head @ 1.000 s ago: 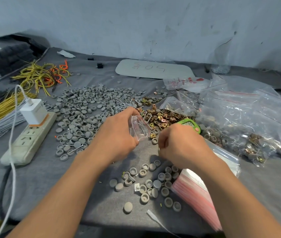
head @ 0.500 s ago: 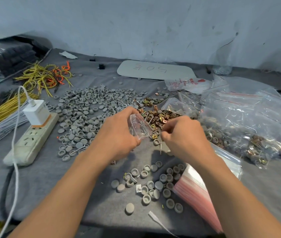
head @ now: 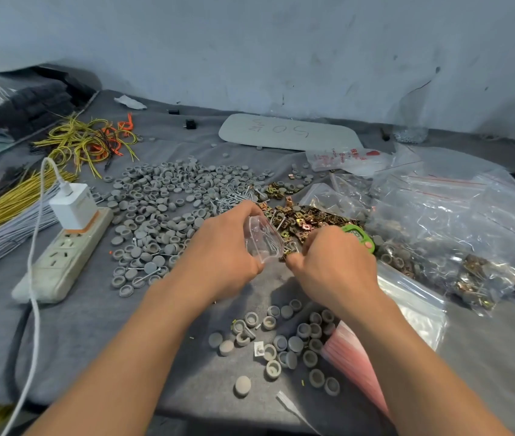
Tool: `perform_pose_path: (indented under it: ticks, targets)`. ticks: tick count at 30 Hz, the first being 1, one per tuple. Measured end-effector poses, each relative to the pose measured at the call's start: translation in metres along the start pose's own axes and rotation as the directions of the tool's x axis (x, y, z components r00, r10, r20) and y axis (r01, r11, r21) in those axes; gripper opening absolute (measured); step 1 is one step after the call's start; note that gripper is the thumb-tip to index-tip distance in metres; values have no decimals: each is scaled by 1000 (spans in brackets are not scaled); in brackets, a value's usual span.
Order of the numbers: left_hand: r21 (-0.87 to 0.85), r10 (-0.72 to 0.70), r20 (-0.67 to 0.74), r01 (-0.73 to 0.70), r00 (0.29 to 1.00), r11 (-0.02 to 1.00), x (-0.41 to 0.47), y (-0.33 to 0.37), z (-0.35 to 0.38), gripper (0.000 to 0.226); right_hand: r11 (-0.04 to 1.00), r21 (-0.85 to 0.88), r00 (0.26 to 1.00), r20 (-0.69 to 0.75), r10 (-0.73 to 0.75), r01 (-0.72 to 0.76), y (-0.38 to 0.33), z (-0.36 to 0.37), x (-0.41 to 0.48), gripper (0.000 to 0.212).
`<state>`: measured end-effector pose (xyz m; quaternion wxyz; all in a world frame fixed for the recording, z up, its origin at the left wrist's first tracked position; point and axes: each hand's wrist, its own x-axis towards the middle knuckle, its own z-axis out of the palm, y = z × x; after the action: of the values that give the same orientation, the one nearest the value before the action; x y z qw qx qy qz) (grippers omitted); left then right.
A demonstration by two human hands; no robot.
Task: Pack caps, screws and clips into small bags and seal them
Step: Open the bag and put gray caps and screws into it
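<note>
My left hand (head: 218, 250) grips a small clear bag (head: 264, 240) with a few screws inside, held just above the grey cloth. My right hand (head: 333, 262) is right beside it, fingers curled, pinching brass clips (head: 285, 255) at the bag's lower edge. Behind the hands lies the pile of brass clips (head: 306, 217), with loose screws (head: 231, 199) to its left. A wide spread of grey caps (head: 168, 209) covers the cloth to the left. A smaller group of caps (head: 284, 341) lies in front of me, next to a stack of red-striped small bags (head: 353, 357).
A green counter (head: 361, 236) sits behind my right hand. Filled clear bags (head: 454, 231) heap up on the right. A power strip (head: 64, 256) with a white charger (head: 73, 206) lies at the left, with yellow wires (head: 89, 143) beyond. A grey board (head: 290, 132) lies by the wall.
My right hand went forward to the clip pile and came back to the bag's lower edge with clips. My left hand kept holding the bag in place.
</note>
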<state>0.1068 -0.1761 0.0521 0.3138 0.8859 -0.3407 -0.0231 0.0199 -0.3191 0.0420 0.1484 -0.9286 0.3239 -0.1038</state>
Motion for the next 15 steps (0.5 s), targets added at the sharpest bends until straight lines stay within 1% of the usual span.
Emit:
perform_pose_path:
  ticks: [1, 2, 3, 4, 6, 7, 8, 9, 11, 13, 15]
  targets:
    - [0, 2, 6, -2, 1000, 1000, 0, 0, 0, 55, 987, 151, 997, -51, -55, 62, 0, -4, 0, 24]
    - [-2, 0, 12, 0, 1000, 1000, 0, 1, 1, 55, 943, 301, 988, -108, -113, 140, -2, -7, 0, 20]
    - [-4, -4, 18, 5, 1000, 1000, 1, 1, 1, 54, 889, 400, 972, -161, -170, 222, -3, -10, -1, 17]
    - [-6, -10, 24, 10, 1000, 1000, 1, 1, 1, 53, 849, 436, 952, -202, -232, 299, -6, -12, -3, 15]
    - [-15, -18, 32, 19, 999, 1000, 2, 1, 2, 53, 822, 400, 913, -228, -338, 405, -9, -10, -5, 9]
    - [-20, -21, 33, 21, 999, 1000, 2, 1, 2, 52, 819, 381, 902, -217, -373, 430, -11, -6, -5, 5]
    - [-27, -22, 32, 23, 999, 999, 2, 1, 2, 52, 817, 377, 899, -200, -389, 437, -12, -3, -4, 5]
    - [-37, -20, 27, 21, 999, 999, 2, 0, 2, 51, 813, 391, 902, -189, -388, 431, -13, 1, -2, 9]
    - [-54, -18, 3, 18, 1000, 998, 2, 0, 1, 48, 800, 448, 917, -210, -339, 399, -13, 5, 3, 12]
    - [-46, -12, -23, 11, 1000, 999, 3, -2, 0, 51, 800, 494, 935, -265, -234, 341, -10, 4, 9, 11]
    - [-42, -17, -40, 15, 999, 999, 3, -4, -2, 54, 830, 493, 946, -302, -119, 262, -4, 2, 17, 10]
